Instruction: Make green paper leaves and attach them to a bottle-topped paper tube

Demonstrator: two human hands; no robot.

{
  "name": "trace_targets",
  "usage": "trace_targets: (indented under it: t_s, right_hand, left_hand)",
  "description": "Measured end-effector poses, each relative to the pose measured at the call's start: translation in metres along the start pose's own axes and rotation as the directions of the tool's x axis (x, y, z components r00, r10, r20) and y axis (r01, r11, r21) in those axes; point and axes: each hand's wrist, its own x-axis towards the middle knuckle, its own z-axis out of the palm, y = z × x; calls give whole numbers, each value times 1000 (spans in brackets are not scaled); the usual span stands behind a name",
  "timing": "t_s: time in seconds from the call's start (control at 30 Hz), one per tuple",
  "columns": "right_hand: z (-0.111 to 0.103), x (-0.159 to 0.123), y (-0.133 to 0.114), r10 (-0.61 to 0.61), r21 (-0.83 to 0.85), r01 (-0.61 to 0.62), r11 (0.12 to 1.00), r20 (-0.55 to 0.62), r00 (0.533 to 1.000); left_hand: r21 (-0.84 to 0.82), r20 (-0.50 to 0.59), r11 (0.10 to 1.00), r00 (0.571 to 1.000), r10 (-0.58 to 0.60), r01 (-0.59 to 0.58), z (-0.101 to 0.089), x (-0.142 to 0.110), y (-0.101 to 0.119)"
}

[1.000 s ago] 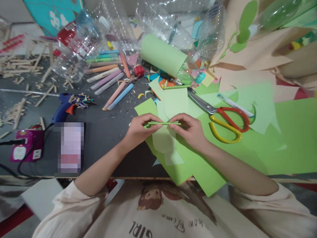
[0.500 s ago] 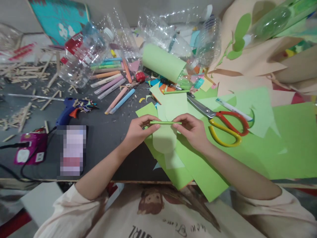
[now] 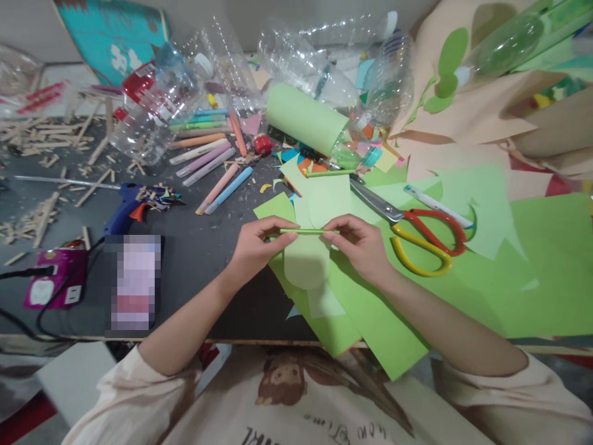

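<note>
A thin green paper roll (image 3: 309, 231) lies level between my two hands, raised over the paper pile. My left hand (image 3: 262, 244) pinches its left end between thumb and fingers. At the other end, my right hand (image 3: 356, 244) holds it in the same kind of pinch. Beneath it lies a pale green paper piece (image 3: 306, 266) with rounded corners, on top of brighter green sheets (image 3: 389, 327). A second slim green roll (image 3: 330, 173) rests on the paper just beyond my hands. Scissors (image 3: 421, 238) with one red and one yellow handle lie to the right of my right hand.
Left of my arms are a phone (image 3: 135, 284), a blue glue gun (image 3: 124, 207), a purple box (image 3: 58, 278) with cables and scattered wood sticks (image 3: 44, 216). Markers (image 3: 229, 188), clear plastic bottles (image 3: 306, 59) and a green paper-wrapped bottle (image 3: 306, 117) crowd the back. A white marker (image 3: 438, 205) lies right.
Both hands keep hold of the thin green roll; my fingers shift slightly and its strands look closer together than a second ago. The camera view has tilted a little.
</note>
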Motion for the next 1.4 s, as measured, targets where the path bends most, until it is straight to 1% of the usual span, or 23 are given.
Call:
trace_targets:
  t_s: [0.2, 0.37, 0.47, 0.63, 0.77, 0.93, 1.07, 1.13, 1.23, 1.3, 1.4]
  right_hand:
    - [1, 0, 1, 3, 12, -3, 1000, -17, 1000]
    - [0, 1, 0, -10, 2, 10, 1000, -8, 1000]
    - [0, 0, 1, -16, -12, 16, 1000, 5, 1000]
    - [0, -1, 2, -13, -51, 13, 999, 11, 1000]
    - [0, -2, 3, -22, -45, 22, 999, 11, 1000]
    - [1, -3, 4, -69, -64, 71, 995, 34, 997]
    - [0, -3, 4, -100, -37, 102, 994, 54, 994]
    - [-1, -3, 4, -114, -38, 117, 992, 72, 991]
    - [-2, -3, 4, -126, -97, 134, 986, 81, 989]
    - [-2, -3, 5, -118, -125, 128, 984, 85, 989]
    - [-1, -3, 5, -103, -122, 113, 986, 86, 991]
  left_hand:
    - [-32, 29, 998, 998, -55, 56, -1, 2, 1]
    - [-32, 70, 998, 996, -52, 55, -2, 2, 0]
    - [-4, 91, 999, 995, -32, 32, -2, 2, -1]
    - [56, 83, 998, 996, 13, -18, -4, 1, -3]
    - [85, 125, 996, 992, 29, -40, -5, 1, -2]
    - [134, 172, 987, 983, 68, -92, -4, -1, 0]
    - [166, 144, 975, 982, 125, -148, -3, -1, -1]
    - [175, 128, 973, 983, 129, -150, -4, -2, -1]
    - [173, 121, 974, 985, 126, -146, -4, -2, -1]
    - [162, 128, 976, 984, 127, -147, -4, -2, -1]
    - [147, 167, 977, 977, 130, -155, -4, -2, -1]
